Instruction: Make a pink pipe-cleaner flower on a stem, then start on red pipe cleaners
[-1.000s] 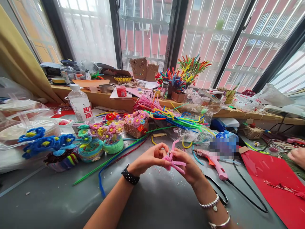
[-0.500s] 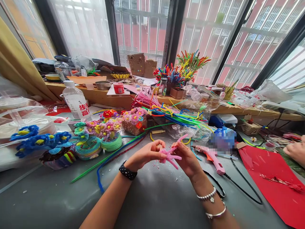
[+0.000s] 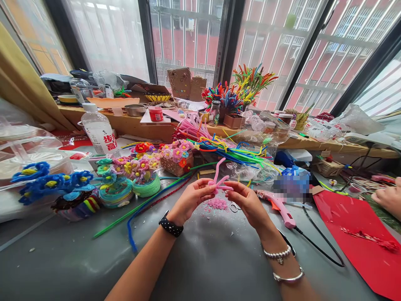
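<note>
Both of my hands meet over the grey table (image 3: 200,259), holding a bent pink pipe cleaner (image 3: 217,177) between them. My left hand (image 3: 191,200), with a black watch on its wrist, pinches the left side of it. My right hand (image 3: 248,200), with bead bracelets on its wrist, pinches the right side. One pink end sticks up above my fingers. Under the hands lies a small pile of pink fluff (image 3: 216,204), with small scissors (image 3: 233,206) beside it.
Pipe-cleaner flowers in baskets (image 3: 142,175) and blue flowers (image 3: 46,182) stand to the left. A pink glue gun (image 3: 278,207) with a black cord lies right, next to red paper (image 3: 360,234). Loose coloured pipe cleaners (image 3: 232,152) are piled behind. Another person's hand (image 3: 388,198) rests at the right edge.
My hands have risen slightly and turned the pink pipe cleaner so one end points up. The pink fluff and scissors beneath them have come into view.
</note>
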